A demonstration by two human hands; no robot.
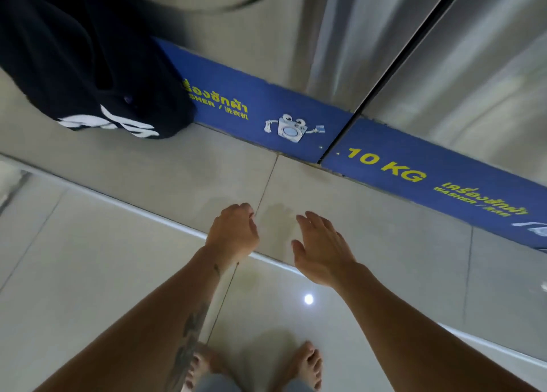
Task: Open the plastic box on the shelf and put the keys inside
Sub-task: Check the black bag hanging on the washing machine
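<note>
Neither the plastic box, the shelf nor the keys are in view. I look straight down at a tiled floor. My left hand [233, 231] hangs in front of me with its fingers curled in; nothing shows in it. My right hand [321, 246] is beside it, flat, fingers stretched out and empty. Both hands hover over the raised tiled step [177, 172] in front of the washing machines.
Steel washer fronts [384, 36] stand ahead on a blue base strip [384, 166] marked "10 KG". A dark garment with white print [88, 66] hangs from the left machine. My bare feet [254, 365] stand on the glossy floor tiles [88, 258].
</note>
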